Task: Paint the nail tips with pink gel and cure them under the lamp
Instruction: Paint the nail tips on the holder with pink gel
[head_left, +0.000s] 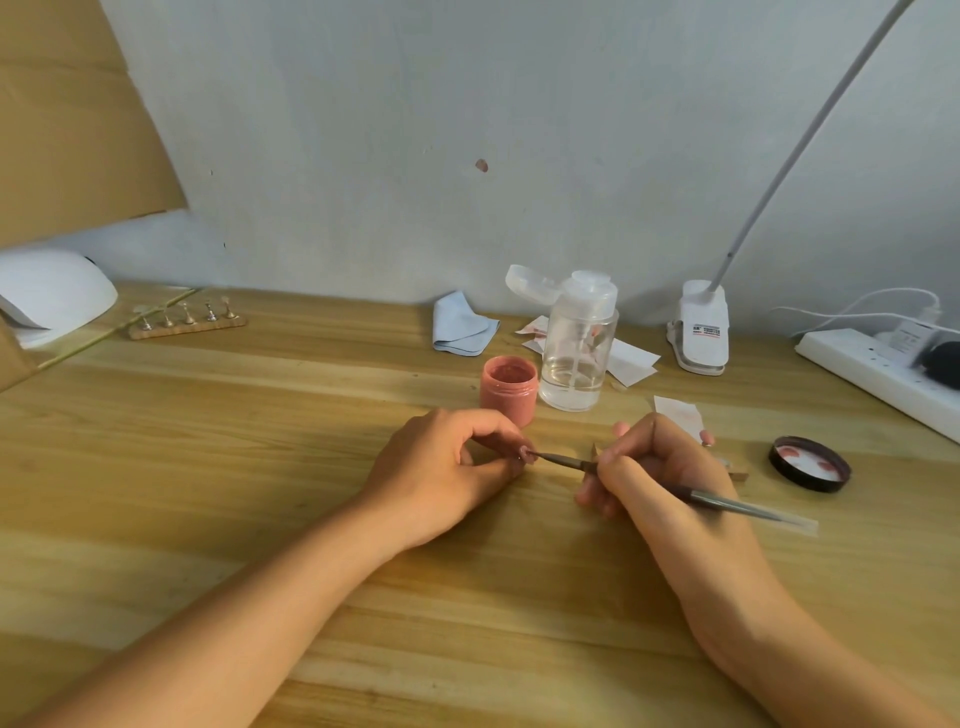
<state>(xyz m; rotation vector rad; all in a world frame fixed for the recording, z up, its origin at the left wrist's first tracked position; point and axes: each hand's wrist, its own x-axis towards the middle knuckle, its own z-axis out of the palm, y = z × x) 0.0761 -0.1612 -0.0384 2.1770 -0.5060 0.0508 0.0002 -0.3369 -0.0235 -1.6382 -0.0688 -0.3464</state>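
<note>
My left hand rests on the wooden table and pinches a small nail tip on its stand between thumb and fingers. My right hand grips a thin brush; the brush's bristle end touches the nail tip. Just behind the hands stands the open pink gel jar. Its black lid lies upturned to the right. The white curing lamp sits at the far left. Beside the lamp, a wooden strip holds several nail tips on stands.
A clear pump bottle with its cap flipped open stands next to the jar. A folded blue cloth, paper wipes, a clip-on desk lamp base and a white power strip line the back. Cardboard leans at the left.
</note>
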